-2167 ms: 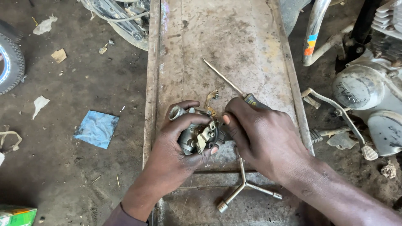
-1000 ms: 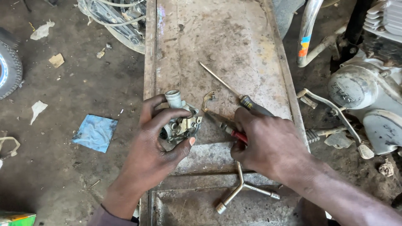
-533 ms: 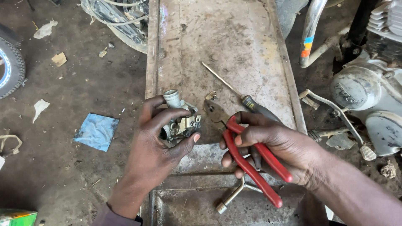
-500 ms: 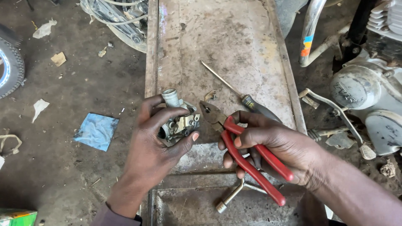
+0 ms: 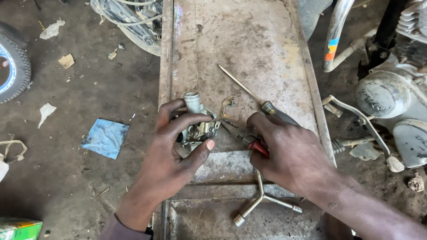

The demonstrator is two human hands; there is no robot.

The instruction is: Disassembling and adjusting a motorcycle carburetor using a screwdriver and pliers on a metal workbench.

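1. A long screwdriver (image 5: 249, 91) lies slanted near the middle of the rusty bench (image 5: 249, 40).
2. A three-armed metal wrench (image 5: 262, 198) lies at the bottom middle.
3. A blue rag (image 5: 105, 138) lies on the dirt floor at the left.
4. A black tyre (image 5: 13, 66) shows at the left edge.
5. A grey motorbike engine (image 5: 387, 95) sits at the right.

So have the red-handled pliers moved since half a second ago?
Yes. The red-handled pliers have dropped flatter onto the metal bench; their handles, raised before, now lie tucked under the right hand, below the screwdriver.
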